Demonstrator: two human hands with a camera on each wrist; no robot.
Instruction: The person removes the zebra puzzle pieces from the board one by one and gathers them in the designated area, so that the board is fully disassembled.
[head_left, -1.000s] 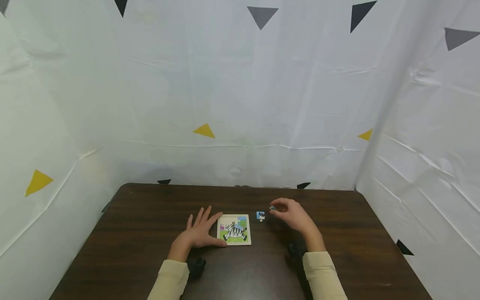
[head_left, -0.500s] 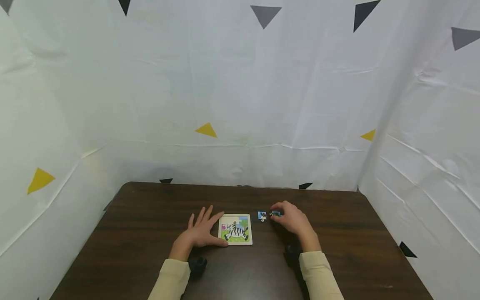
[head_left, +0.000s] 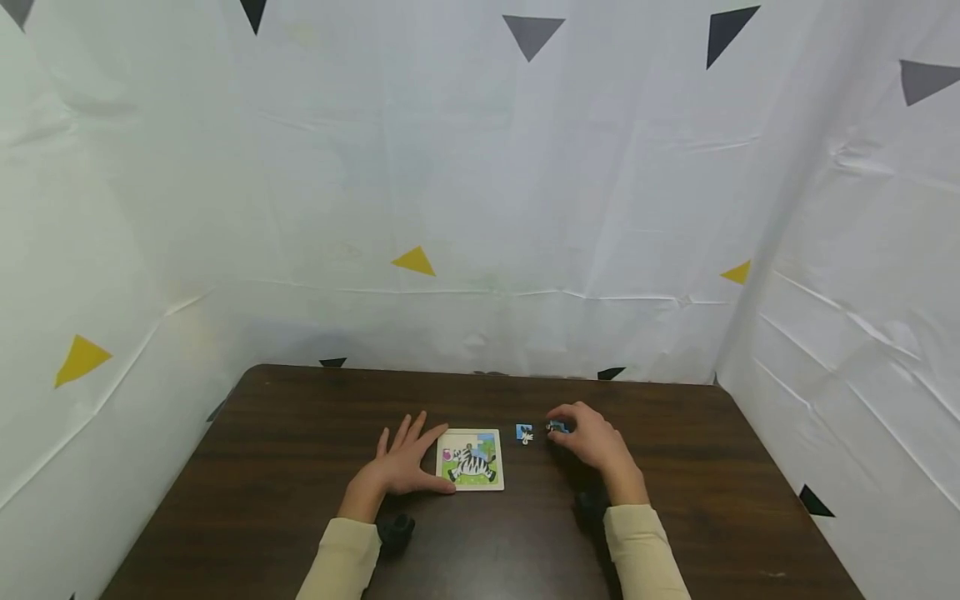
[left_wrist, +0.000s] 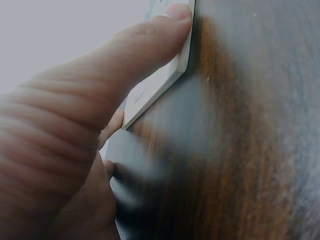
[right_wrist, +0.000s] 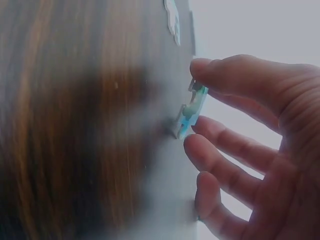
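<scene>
The right hand (head_left: 594,442) has shifted slightly right, fingers pinching a puzzle piece (right_wrist: 194,107) near a loose piece (head_left: 524,433); likely light, stiff, best edge-held. The left hand's (head_left: 399,467) spread fingers touch the board (head_left: 459,439).

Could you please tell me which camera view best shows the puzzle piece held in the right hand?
The right wrist view, where the puzzle piece appears largest, pinched in the right hand. The head view shows it small, partly covered by that hand; the left wrist view does not show it.
</scene>
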